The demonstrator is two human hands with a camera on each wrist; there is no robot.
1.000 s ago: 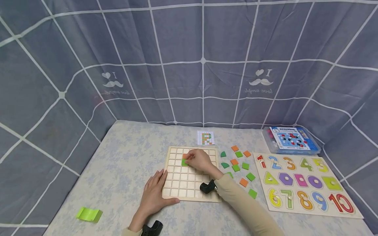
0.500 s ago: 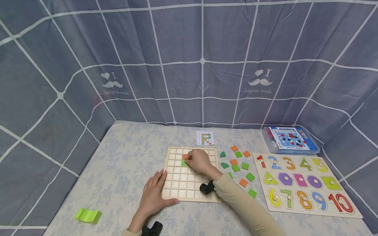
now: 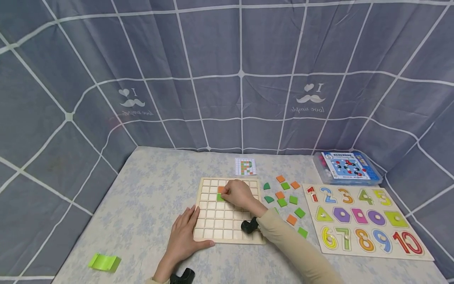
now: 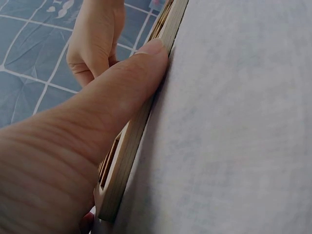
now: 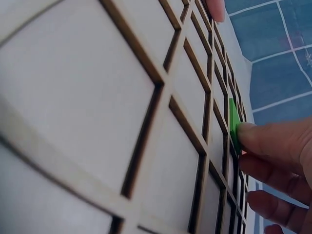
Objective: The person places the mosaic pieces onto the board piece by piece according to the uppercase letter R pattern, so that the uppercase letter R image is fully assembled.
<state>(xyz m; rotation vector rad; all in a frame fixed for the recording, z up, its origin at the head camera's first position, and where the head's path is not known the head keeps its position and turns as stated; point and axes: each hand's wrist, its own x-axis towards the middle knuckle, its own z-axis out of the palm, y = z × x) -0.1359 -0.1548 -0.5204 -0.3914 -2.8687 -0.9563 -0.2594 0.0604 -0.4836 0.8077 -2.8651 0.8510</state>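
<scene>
A wooden grid board (image 3: 218, 223) lies on the patterned tablecloth. My right hand (image 3: 239, 193) is over its upper middle, with thumb and fingertips at a green square tile (image 3: 220, 197). In the right wrist view the thumb touches this green tile (image 5: 234, 119), which is at a slot of the grid; part of it is hidden by the fingers. An orange square tile (image 3: 221, 189) sits just above it on the board. My left hand (image 3: 182, 233) rests at the board's lower left edge, fingers extended. Its thumb (image 4: 122, 85) lies along the board's side in the left wrist view.
Loose orange tiles (image 3: 291, 219), green tiles (image 3: 300, 212) and dark green quarter-round pieces (image 3: 268, 199) lie right of the board. Behind it is a pattern card (image 3: 245, 167). Further right are a number puzzle (image 3: 358, 221) and a plastic box (image 3: 349, 169). A lime-green piece (image 3: 104, 262) lies front left.
The view has shifted slightly. My right fingers stay at the green tile with only a slight movement, and my left hand keeps its place at the board's edge.
</scene>
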